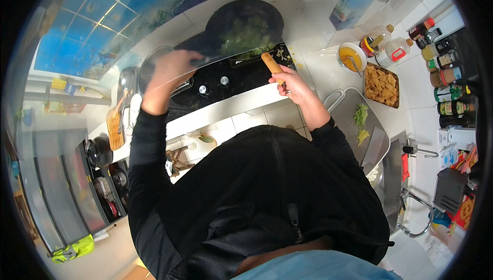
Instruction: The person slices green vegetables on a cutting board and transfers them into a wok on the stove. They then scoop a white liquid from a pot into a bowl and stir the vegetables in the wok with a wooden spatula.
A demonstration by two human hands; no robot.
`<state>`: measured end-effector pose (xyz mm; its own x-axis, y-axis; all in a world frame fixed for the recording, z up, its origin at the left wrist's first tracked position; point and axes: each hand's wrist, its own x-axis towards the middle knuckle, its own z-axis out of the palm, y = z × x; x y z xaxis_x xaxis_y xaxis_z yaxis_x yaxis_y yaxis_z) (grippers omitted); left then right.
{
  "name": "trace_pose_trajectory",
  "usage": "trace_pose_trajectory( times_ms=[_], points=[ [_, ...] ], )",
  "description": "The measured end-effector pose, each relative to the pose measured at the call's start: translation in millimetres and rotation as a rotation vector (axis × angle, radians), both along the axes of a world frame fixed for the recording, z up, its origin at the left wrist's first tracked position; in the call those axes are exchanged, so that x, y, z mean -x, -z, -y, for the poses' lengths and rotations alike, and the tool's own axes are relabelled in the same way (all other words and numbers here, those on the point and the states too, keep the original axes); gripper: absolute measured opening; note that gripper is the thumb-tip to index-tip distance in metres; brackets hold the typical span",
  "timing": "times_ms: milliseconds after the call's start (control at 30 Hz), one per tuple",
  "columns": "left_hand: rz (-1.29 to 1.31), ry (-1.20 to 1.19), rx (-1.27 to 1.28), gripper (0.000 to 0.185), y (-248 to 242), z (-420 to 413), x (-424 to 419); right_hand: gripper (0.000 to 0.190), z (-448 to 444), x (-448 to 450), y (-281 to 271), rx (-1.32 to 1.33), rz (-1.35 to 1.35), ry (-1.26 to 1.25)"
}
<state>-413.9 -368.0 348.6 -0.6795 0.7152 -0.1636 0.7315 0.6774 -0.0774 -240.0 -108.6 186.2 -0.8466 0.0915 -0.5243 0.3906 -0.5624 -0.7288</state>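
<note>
A dark wok point(244, 26) with chopped green vegetables point(248, 35) in it stands on the black gas hob point(215, 83). My right hand point(292, 84) grips a wooden handle point(271, 64) at the hob's front right; whether it belongs to the wok or to a utensil, I cannot tell. Blurred by motion, my left hand point(173, 66) is raised over the hob's left side, near a round pan or lid point(148, 70). I cannot tell whether it holds anything. A transparent edge crosses the view in front of the wok.
At right stand a bowl of orange liquid with a spoon point(351, 58), a tray of fried pieces point(381, 85), and a metal board point(348, 103) bearing cut greens and a cleaver point(373, 145). Bottles and jars point(445, 76) line the wall above. Utensils point(125, 103) lie at left; the sink point(393, 199) is lower right.
</note>
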Motion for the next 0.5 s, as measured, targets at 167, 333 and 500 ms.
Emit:
trace_pose_trajectory(
  times_ms=[167,333,500],
  points=[
    [-0.063,-0.125,-0.285,0.038,60.3,-13.3,2.8,0.035,-3.1,-5.6,-5.9,-0.050,0.002,-0.053],
    [-0.065,-0.244,-0.353,0.043,128.4,-23.6,-9.3,0.032,-7.5,-9.7,13.9,0.137,0.015,0.094],
    [-0.158,-0.353,-0.718,0.033,177.0,-10.7,-44.5,0.025,-15.6,-14.9,89.9,-0.042,0.105,0.293]
  ],
)
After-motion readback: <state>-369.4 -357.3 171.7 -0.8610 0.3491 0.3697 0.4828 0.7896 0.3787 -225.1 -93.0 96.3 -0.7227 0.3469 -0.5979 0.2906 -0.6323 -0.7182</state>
